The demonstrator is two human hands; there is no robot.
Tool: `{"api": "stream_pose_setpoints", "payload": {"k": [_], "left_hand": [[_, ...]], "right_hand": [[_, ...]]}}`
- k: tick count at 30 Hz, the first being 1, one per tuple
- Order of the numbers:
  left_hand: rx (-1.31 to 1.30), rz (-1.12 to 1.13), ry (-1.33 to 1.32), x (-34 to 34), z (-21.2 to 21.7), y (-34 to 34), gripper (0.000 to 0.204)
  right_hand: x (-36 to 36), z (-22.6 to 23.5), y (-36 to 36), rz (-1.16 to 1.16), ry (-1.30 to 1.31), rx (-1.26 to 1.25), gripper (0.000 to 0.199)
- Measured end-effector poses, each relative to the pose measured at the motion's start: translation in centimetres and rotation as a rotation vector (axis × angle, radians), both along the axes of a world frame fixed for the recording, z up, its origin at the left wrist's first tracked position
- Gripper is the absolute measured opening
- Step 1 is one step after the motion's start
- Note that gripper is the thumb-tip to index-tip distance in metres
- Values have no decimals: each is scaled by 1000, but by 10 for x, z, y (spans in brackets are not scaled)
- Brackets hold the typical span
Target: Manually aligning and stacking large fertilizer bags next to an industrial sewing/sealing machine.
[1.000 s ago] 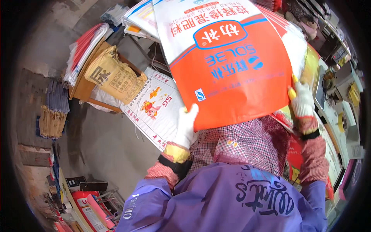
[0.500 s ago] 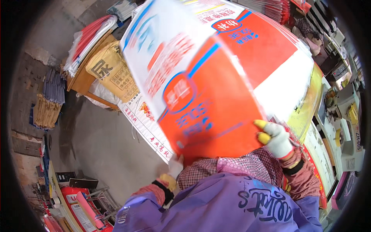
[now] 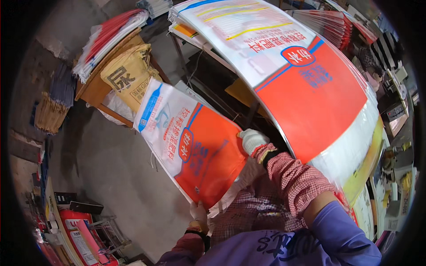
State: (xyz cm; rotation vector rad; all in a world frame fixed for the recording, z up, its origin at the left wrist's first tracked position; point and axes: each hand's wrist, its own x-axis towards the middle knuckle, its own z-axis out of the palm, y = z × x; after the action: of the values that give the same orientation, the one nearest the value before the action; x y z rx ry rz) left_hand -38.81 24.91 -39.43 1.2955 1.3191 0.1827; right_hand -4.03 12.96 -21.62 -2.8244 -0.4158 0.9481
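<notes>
A flat red and white woven sack (image 3: 208, 153) with blue trim lies spread at the left of a large stack of the same kind of sacks (image 3: 324, 102). My left hand (image 3: 199, 213), in a pale glove, grips the sack's near corner. The right edge of the same sack is pinched by my right hand (image 3: 255, 141), in a white glove with yellowish fingertips. Both hands are closed, and the fingers of the left are partly hidden by the sack.
Beyond the sack, a yellow printed bag (image 3: 126, 77) leans against a wooden stand (image 3: 95, 82) topped with folded red and white sacks (image 3: 111, 42). Dark metal table legs (image 3: 179, 55) show left of the stack. Red packages (image 3: 77, 230) lie at lower left; grey floor (image 3: 115, 177) lies between.
The sack, earlier raised and blurred before the stack, is now lower and farther left. My right hand has swung left with it, and the gap beside the stack now shows.
</notes>
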Motion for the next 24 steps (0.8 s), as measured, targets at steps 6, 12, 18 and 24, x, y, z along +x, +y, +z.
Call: {"api": "stream_pose_setpoints", "payload": {"k": [6, 12, 18, 24], "left_hand": [[67, -68, 120, 36, -41, 10, 17], [-47, -106, 177, 36, -31, -7, 23], [-80, -257, 236, 18, -23, -22, 26], [-18, -214, 60, 23, -39, -25, 26]], "right_hand": [[31, -89, -17, -6, 19, -6, 29], [26, -173, -72, 127, -383, 132, 21], [25, -181, -116, -273, -108, 180, 35], [25, -163, -116, -245, -141, 233, 33]]}}
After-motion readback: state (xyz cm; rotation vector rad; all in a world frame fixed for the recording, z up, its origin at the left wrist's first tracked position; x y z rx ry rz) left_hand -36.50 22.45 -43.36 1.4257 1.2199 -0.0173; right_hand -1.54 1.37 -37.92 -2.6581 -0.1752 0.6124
